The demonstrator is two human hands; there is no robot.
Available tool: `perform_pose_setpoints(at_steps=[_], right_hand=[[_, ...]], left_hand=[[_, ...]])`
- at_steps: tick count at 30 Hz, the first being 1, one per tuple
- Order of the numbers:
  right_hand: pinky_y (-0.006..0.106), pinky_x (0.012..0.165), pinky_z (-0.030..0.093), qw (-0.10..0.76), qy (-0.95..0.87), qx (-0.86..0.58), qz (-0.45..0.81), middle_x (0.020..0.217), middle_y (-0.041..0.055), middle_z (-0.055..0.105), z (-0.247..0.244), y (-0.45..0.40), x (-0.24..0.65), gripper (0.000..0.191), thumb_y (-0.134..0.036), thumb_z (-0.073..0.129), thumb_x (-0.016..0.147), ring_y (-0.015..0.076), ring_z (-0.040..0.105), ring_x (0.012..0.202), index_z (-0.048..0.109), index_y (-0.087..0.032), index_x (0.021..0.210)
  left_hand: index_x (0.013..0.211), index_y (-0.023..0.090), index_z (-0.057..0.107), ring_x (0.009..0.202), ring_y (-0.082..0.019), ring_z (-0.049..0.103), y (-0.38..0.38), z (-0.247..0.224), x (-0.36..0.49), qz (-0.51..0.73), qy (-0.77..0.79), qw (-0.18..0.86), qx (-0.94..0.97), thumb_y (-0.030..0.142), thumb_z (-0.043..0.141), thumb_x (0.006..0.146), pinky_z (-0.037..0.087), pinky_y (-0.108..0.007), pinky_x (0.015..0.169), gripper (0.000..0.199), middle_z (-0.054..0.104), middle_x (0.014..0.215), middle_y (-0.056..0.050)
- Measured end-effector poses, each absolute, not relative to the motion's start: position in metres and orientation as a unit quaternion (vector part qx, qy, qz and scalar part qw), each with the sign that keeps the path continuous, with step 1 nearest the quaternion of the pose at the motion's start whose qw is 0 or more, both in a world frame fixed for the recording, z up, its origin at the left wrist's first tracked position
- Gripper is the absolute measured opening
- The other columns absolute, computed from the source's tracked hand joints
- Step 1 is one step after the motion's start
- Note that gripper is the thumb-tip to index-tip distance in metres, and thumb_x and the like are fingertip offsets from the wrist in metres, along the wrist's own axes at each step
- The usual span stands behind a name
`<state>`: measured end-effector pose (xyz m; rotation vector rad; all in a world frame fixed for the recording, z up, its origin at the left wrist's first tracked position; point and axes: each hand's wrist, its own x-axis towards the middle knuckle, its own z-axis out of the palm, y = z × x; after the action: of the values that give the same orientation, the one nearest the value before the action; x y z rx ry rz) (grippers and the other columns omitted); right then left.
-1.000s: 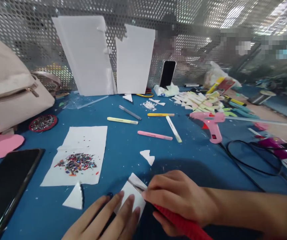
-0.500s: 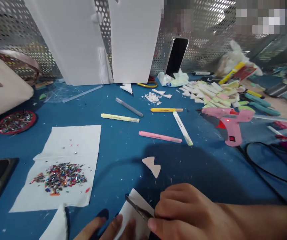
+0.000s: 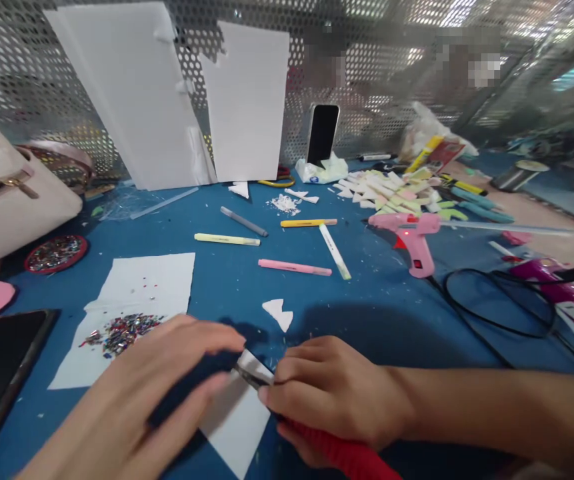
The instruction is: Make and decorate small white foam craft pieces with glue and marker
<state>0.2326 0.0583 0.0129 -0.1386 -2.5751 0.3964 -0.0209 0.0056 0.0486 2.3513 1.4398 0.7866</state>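
Note:
My right hand [image 3: 331, 390] is wrapped round a red-handled tool [image 3: 341, 450] with a narrow dark metal end; its exact kind I cannot make out. The metal end lies over a white sheet piece [image 3: 239, 427] on the table in front of me. My left hand [image 3: 167, 380] hovers over the sheet's left side, thumb and forefinger apart, close to the tool's tip. Whether the fingertips touch the tip or the sheet I cannot tell. Just beyond lies a small notched pale piece [image 3: 279, 313].
Left are a white tissue [image 3: 167, 277] with loose beads, a red-rimmed bead dish [image 3: 57, 254] and a dark tablet or phone [image 3: 7, 380]. Several markers, among them a pink marker [image 3: 294, 267], lie ahead. A pink glue gun [image 3: 411, 240] with its black cord [image 3: 459, 330] is at right.
My left hand has lifted from the sheet and come up to the tool's tip. My right hand still holds the tool, with more of its red handle showing. The camera view has shifted.

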Motion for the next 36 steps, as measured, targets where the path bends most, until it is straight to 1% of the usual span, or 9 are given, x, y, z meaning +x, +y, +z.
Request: perform_pose_setpoints(at_steps=[1,5,10,14,17,20,26,30,36], right_hand=[[0.028,0.056,0.045,0.265,-0.953,-0.054,0.138,0.08,0.0021,0.065,0.012,0.058,0.233,0.015,-0.026,0.052,0.096,0.0151,0.058,0.068,0.057,-0.014,0.102],[0.027,0.057,0.043,0.262,-0.956,-0.061,0.114,0.079,0.0016,0.064,0.012,0.055,0.233,0.019,-0.028,0.045,0.099,0.0141,0.056,0.066,0.059,-0.015,0.097],[0.025,0.054,0.037,0.245,-0.962,-0.081,0.083,0.077,-0.0013,0.063,0.011,0.052,0.234,0.025,-0.034,0.045,0.1,0.0127,0.054,0.063,0.063,-0.018,0.094],[0.027,0.052,0.035,0.276,-0.957,-0.083,0.037,0.077,-0.0021,0.061,0.01,0.051,0.236,0.024,-0.032,0.043,0.099,0.0132,0.053,0.061,0.063,-0.019,0.094],[0.027,0.054,0.036,0.273,-0.959,-0.073,0.016,0.077,-0.0015,0.063,0.008,0.051,0.236,0.023,-0.034,0.045,0.1,0.0137,0.055,0.064,0.061,-0.018,0.098],[0.027,0.055,0.037,0.262,-0.961,-0.084,0.009,0.081,-0.0007,0.065,0.006,0.051,0.237,0.022,-0.035,0.046,0.1,0.0143,0.059,0.069,0.06,-0.018,0.103],[0.028,0.057,0.038,0.246,-0.965,-0.086,0.017,0.085,0.0004,0.067,0.006,0.049,0.236,0.021,-0.035,0.046,0.101,0.0147,0.059,0.071,0.057,-0.018,0.106],[0.029,0.056,0.035,0.243,-0.965,-0.093,0.025,0.084,0.0,0.066,0.008,0.048,0.236,0.019,-0.032,0.045,0.1,0.0148,0.058,0.072,0.057,-0.018,0.105],[0.029,0.054,0.032,0.241,-0.966,-0.088,0.021,0.085,0.0002,0.067,0.009,0.049,0.237,0.02,-0.033,0.045,0.1,0.0143,0.057,0.072,0.057,-0.019,0.103]], left_hand=[[0.115,0.034,0.063,0.094,-0.021,0.07,0.016,0.055,-0.015,0.253,0.497,0.192,0.807,0.035,0.046,0.099,0.057,-0.028,0.08,0.023,0.072,0.109,0.003],[0.114,0.03,0.064,0.097,-0.02,0.069,0.052,0.068,0.012,0.194,0.5,0.421,0.732,0.037,0.053,0.096,0.052,-0.028,0.082,0.022,0.073,0.108,0.002],[0.118,0.023,0.061,0.085,-0.021,0.071,0.071,0.072,0.037,0.142,0.468,0.528,0.695,0.033,0.062,0.09,0.052,-0.029,0.073,0.029,0.078,0.092,-0.002],[0.119,0.02,0.061,0.084,-0.017,0.07,0.075,0.075,0.047,0.155,0.44,0.61,0.64,0.033,0.062,0.091,0.051,-0.026,0.073,0.031,0.078,0.097,-0.005],[0.111,0.023,0.07,0.079,-0.013,0.066,0.078,0.079,0.046,0.152,0.411,0.652,0.619,0.036,0.067,0.09,0.046,-0.02,0.063,0.025,0.076,0.1,-0.003],[0.097,0.022,0.076,0.07,-0.011,0.062,0.084,0.085,0.038,0.109,0.372,0.686,0.616,0.039,0.068,0.09,0.042,-0.019,0.056,0.02,0.073,0.088,-0.003],[0.082,0.017,0.078,0.061,-0.012,0.061,0.106,0.102,0.023,0.037,0.343,0.662,0.666,0.047,0.062,0.095,0.044,-0.021,0.055,0.036,0.071,0.067,-0.005],[0.084,0.016,0.075,0.071,-0.013,0.065,0.13,0.105,0.026,0.126,0.385,0.579,0.708,0.05,0.061,0.096,0.05,-0.021,0.065,0.038,0.072,0.076,-0.005],[0.103,0.014,0.065,0.087,-0.019,0.068,0.189,0.108,0.053,0.281,0.41,0.437,0.75,0.045,0.056,0.1,0.056,-0.038,0.08,0.033,0.068,0.099,-0.006]])
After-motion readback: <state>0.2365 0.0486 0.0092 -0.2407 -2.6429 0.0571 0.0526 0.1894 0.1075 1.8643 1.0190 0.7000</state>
